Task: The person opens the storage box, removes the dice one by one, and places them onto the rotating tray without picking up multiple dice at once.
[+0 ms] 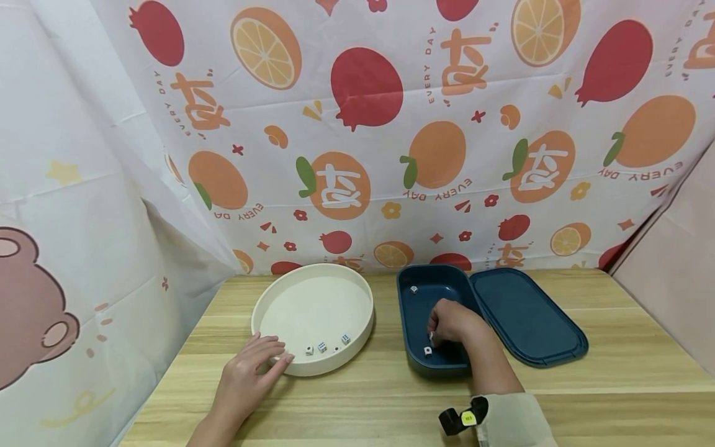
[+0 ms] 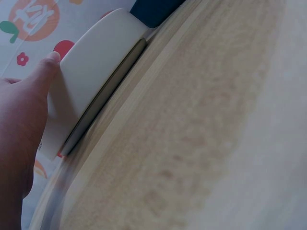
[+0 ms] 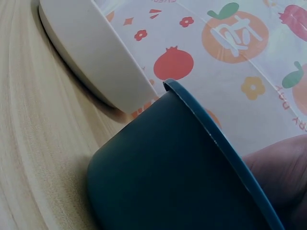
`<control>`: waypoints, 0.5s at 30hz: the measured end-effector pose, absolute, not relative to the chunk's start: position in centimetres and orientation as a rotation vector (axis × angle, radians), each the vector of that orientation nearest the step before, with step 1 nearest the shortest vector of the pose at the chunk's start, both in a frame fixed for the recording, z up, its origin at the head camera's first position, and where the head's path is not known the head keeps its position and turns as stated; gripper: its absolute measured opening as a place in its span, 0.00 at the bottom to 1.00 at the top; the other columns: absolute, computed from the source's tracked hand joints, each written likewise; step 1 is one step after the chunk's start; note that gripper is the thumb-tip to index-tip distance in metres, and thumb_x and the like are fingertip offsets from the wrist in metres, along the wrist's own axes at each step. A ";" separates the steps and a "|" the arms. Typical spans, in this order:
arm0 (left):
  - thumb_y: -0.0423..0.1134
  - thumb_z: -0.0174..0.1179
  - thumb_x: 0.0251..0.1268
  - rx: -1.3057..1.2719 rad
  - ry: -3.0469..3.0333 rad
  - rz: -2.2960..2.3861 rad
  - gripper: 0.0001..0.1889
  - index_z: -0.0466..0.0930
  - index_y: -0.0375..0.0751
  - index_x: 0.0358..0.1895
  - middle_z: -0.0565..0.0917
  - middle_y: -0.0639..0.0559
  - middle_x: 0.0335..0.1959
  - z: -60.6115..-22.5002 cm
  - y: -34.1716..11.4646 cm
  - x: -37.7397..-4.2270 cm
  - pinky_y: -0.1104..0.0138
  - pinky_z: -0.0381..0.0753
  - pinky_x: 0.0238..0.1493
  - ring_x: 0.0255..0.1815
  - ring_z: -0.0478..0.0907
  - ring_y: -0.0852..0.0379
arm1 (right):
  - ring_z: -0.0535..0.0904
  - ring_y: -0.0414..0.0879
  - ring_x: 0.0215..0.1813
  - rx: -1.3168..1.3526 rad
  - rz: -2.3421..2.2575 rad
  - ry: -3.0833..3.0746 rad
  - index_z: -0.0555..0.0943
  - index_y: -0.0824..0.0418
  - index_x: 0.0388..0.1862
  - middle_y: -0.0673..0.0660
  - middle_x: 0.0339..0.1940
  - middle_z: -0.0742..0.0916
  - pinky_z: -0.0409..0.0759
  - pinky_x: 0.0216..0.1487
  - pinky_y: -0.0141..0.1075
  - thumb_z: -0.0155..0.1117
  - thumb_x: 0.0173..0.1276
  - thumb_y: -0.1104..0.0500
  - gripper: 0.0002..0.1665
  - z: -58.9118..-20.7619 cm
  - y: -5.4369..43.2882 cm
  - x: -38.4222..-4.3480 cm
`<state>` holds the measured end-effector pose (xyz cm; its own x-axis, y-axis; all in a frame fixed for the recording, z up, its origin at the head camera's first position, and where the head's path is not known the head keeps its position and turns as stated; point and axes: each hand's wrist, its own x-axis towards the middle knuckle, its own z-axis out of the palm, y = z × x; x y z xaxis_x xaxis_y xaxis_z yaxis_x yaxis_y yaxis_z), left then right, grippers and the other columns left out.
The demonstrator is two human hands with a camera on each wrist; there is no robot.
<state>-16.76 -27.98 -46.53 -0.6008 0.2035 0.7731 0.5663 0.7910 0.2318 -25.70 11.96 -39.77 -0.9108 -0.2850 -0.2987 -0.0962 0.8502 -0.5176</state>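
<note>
My left hand [image 1: 246,375] rests on the rim of a round cream tray [image 1: 313,292], fingers relaxed over its near left edge. In the left wrist view the thumb [image 2: 44,72] lies along the tray's outer wall. Several small white dice [image 1: 322,347] sit inside near its front edge. My right hand [image 1: 455,323] reaches down into a dark blue rectangular box [image 1: 410,329], fingertips pinching a white die [image 1: 431,336]. Another die [image 1: 427,351] lies just in front of those fingers, and one [image 1: 413,289] at the box's far left. The box wall hides most of this hand in the right wrist view.
A dark blue lid [image 1: 530,316] lies flat right of the box, right up against it. All of this stands on a wood-grain table [image 1: 357,410]. A fruit-print curtain [image 1: 368,155] hangs right behind, and a white cloth [image 1: 72,186] on the left.
</note>
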 end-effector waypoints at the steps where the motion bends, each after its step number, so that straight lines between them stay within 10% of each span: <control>1: 0.38 0.76 0.44 -0.568 -2.195 -0.597 0.09 0.89 0.43 0.31 0.89 0.52 0.32 -46.5 -28.0 -16.8 0.74 0.63 0.75 0.43 0.85 0.48 | 0.77 0.46 0.33 -0.279 -0.721 2.660 0.83 0.56 0.25 0.51 0.29 0.83 0.79 0.33 0.34 0.75 0.56 0.65 0.07 -39.8 12.0 -25.7; 15: 0.38 0.76 0.44 -0.567 -2.201 -0.601 0.09 0.89 0.43 0.31 0.89 0.51 0.33 -46.5 -28.0 -16.7 0.73 0.63 0.75 0.44 0.85 0.48 | 0.78 0.47 0.35 -0.260 -0.833 2.724 0.86 0.57 0.32 0.51 0.30 0.84 0.84 0.38 0.39 0.71 0.60 0.64 0.02 -39.7 11.7 -25.9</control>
